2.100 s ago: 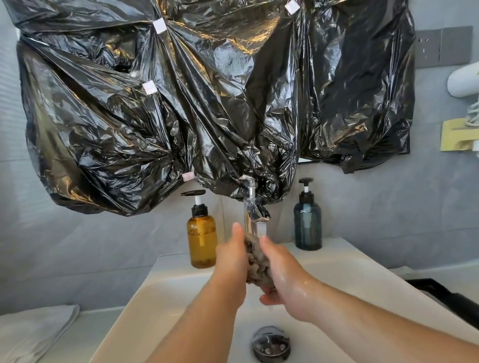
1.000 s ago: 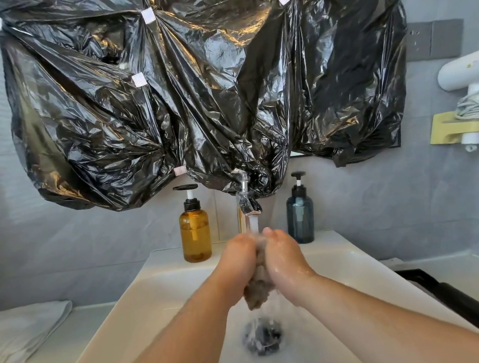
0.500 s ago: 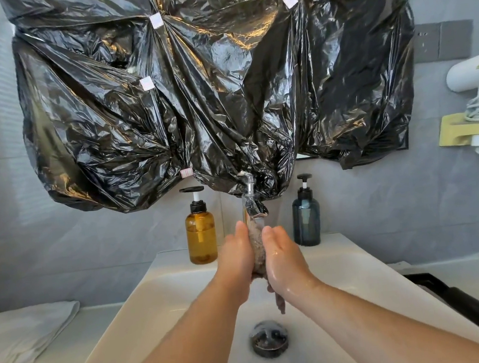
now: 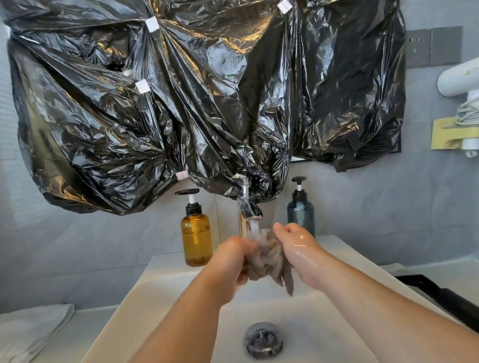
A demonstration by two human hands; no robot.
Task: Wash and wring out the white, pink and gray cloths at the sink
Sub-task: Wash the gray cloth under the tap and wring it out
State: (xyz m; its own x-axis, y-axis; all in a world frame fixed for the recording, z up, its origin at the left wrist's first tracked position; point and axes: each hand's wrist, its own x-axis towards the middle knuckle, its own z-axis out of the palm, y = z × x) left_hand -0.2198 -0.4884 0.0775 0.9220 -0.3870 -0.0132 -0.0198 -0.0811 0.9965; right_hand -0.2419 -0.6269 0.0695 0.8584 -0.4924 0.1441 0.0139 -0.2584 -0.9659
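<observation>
A wet gray cloth (image 4: 266,258) is bunched between my two hands, right under the running faucet (image 4: 247,206). My left hand (image 4: 231,264) grips its left side and my right hand (image 4: 298,251) grips its right side. A twisted tail of the cloth hangs down toward the white sink (image 4: 166,286). Water falls from the spout onto the top of the cloth. A folded white cloth (image 4: 20,336) lies on the counter at the left. No pink cloth is in view.
An amber pump bottle (image 4: 196,234) stands left of the faucet and a dark blue one (image 4: 300,209) to its right. The drain plug (image 4: 263,344) sits in the basin. Black plastic (image 4: 196,98) covers the mirror. A white hair dryer (image 4: 468,83) hangs at right.
My hands had pressed the cloth flat between the palms under the spout; now they have spread apart and the cloth bulges out between them, with its tail hanging lower.
</observation>
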